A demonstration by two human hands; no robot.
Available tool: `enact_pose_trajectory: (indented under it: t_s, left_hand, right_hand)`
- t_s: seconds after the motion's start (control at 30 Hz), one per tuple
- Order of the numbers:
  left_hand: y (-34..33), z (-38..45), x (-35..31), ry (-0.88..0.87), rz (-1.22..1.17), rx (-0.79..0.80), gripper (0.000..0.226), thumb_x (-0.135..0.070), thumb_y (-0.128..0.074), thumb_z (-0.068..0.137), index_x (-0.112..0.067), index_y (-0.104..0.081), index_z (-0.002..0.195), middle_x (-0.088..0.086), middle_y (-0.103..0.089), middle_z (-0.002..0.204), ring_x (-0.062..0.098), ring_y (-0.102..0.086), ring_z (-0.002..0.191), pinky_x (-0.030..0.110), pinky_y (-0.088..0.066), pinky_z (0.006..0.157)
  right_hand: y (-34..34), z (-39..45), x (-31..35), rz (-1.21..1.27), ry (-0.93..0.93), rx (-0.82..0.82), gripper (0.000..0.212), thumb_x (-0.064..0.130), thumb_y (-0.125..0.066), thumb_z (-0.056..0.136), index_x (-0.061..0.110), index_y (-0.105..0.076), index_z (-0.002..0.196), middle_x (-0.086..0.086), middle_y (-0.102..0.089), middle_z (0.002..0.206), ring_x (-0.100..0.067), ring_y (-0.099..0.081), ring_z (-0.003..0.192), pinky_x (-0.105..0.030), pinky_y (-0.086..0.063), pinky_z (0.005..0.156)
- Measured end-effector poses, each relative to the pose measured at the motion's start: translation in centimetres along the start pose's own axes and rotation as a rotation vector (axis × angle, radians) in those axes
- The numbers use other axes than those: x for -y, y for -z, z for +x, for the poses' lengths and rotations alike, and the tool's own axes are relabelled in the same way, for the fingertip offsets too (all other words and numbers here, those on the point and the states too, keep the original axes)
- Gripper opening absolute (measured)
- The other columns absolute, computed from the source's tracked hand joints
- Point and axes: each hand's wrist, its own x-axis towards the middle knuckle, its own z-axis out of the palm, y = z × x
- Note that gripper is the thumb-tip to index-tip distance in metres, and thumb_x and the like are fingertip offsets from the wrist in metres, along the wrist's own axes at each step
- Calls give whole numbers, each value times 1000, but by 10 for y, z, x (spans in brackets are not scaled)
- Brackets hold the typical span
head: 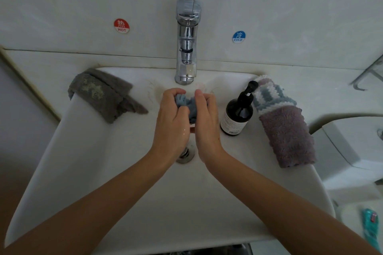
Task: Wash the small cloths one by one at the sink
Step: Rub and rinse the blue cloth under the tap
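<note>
A small blue cloth (187, 105) is bunched up between my two hands over the white sink (87, 167), just in front of the chrome tap (187, 47). My left hand (173, 118) grips its left part with curled fingers. My right hand (206, 118) holds its right part, thumb along the top. Most of the cloth is hidden inside the hands. No water stream shows at the spout. A grey cloth (103, 95) lies over the sink's back left rim. A purple cloth (287, 136) and a striped fluffy cloth (269, 95) lie on the right rim.
A dark pump bottle (238, 114) stands just right of my right hand. The drain (186, 154) lies below my wrists. Hot (121, 25) and cold (238, 36) stickers mark the tiled wall. A toilet tank (348, 151) stands at the far right, a teal tube (370, 225) below it.
</note>
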Motion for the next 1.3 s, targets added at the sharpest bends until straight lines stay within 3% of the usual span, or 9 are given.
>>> enact_pose_trajectory:
  t_s: [0.2,0.27,0.37,0.6,0.7,0.9,1.0,1.13,1.3]
  left_hand:
    - [-8,-4,1,-1,7,11,32,-4,-42,94,-28,-39,116,-5,-53,97,8,-59,86,25,-53,74]
    - [-10,0,4,-8,151,5,16,-33,-44,97,-25,-42,110,-2,-57,95,9,-60,84,31,-53,75]
    - [-12,6,5,4,350,23,51,-67,-29,90,-20,-47,99,0,-60,89,12,-60,78,34,-52,72]
    - [-10,5,5,-84,239,-70,55,-49,-36,97,-6,-60,72,7,-62,63,20,-60,61,37,-51,59]
    - [-10,4,6,-104,218,-96,49,-34,-38,102,-11,-64,68,0,-62,58,13,-61,56,29,-47,55]
    - [-10,5,12,-117,206,-125,49,-21,-40,102,-20,-53,55,-4,-54,50,6,-53,48,21,-42,49]
    - [-6,7,17,-202,257,-77,44,-24,-38,99,-13,-52,58,-1,-51,50,11,-50,47,19,-37,46]
    - [-3,13,17,-253,282,-73,24,-29,-43,101,-14,-50,84,-6,-53,68,8,-55,61,19,-43,55]
    - [-5,9,13,-205,155,-88,12,-23,-47,101,-23,-39,110,-15,-49,96,-6,-59,87,11,-51,66]
  right_hand:
    - [-1,5,2,-74,-2,-105,40,42,-43,101,18,-51,71,1,-52,67,-13,-53,65,-36,-46,63]
    - [0,5,2,-46,22,-127,46,36,-41,103,18,-48,61,1,-49,58,-16,-51,61,-38,-43,61]
    - [2,4,2,-70,73,-153,48,29,-42,104,21,-46,57,12,-47,48,-6,-47,51,-30,-40,54]
    - [0,3,1,-63,60,-99,59,23,-46,101,27,-51,43,10,-48,47,-6,-48,50,-29,-39,53]
    - [-1,4,0,-59,61,-99,52,22,-48,98,24,-44,46,1,-44,51,-16,-46,56,-35,-38,57]
    - [0,7,0,-95,9,-58,56,18,-47,96,26,-41,41,7,-41,47,-11,-42,52,-33,-35,56]
    - [-2,5,-5,-81,-26,-95,43,21,-48,96,23,-45,53,1,-47,55,-16,-47,59,-35,-38,60]
    - [-1,5,2,-50,-81,-41,13,35,-49,100,24,-49,94,1,-62,84,-11,-61,71,-32,-52,59]
    - [5,5,9,-27,-127,37,28,44,-46,100,20,-49,114,-2,-64,105,-12,-66,91,-29,-57,61]
